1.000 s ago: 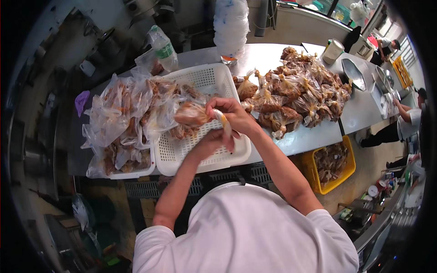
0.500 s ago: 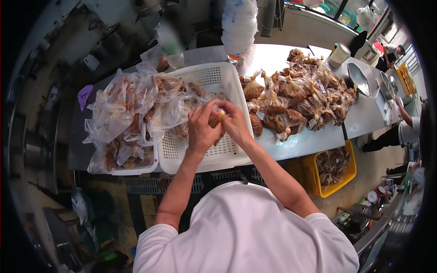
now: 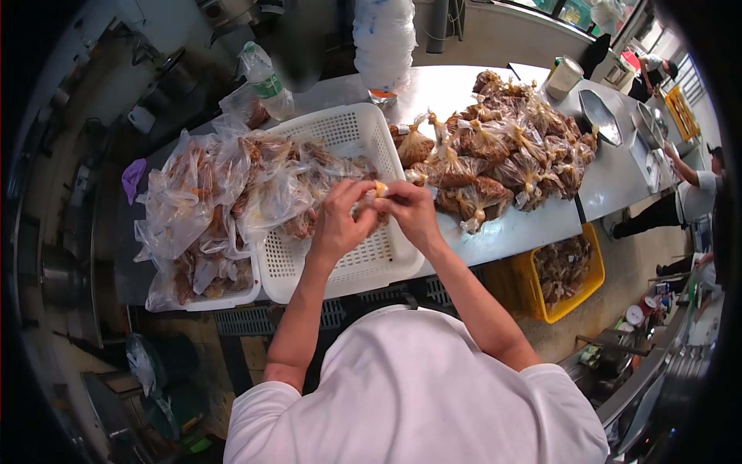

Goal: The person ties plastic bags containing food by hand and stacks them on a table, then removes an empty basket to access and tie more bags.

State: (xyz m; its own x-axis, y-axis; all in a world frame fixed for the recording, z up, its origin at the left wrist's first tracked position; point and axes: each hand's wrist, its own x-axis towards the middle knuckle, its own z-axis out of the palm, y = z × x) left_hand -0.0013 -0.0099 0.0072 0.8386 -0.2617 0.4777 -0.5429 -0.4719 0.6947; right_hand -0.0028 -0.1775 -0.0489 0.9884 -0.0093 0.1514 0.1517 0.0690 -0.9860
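Over the white perforated basket (image 3: 398,255), my left hand (image 3: 340,220) and my right hand (image 3: 413,213) are close together at the gathered neck of a clear plastic bag (image 3: 379,190). Fingers of both hands are pinched on this neck, which has a yellowish tint. The bag's lower part is mostly hidden by my hands. Loose clear bags with brown food (image 3: 209,182) spread over the basket's left part and a second white tray (image 3: 224,300). To the right, a heap of knotted bags of brown food (image 3: 495,147) lies on the metal table (image 3: 533,232).
A yellow crate (image 3: 549,315) of similar bags stands below the table on the right. Behind the basket are a plastic bottle (image 3: 265,81) and a tall white stack (image 3: 384,46). A metal scoop (image 3: 600,116) lies farther right. Other people (image 3: 692,189) stand at the right.
My fingers have shifted from being curled round the bag's neck to a pinch at it, with the right hand lower and farther right. The view has tilted slightly.
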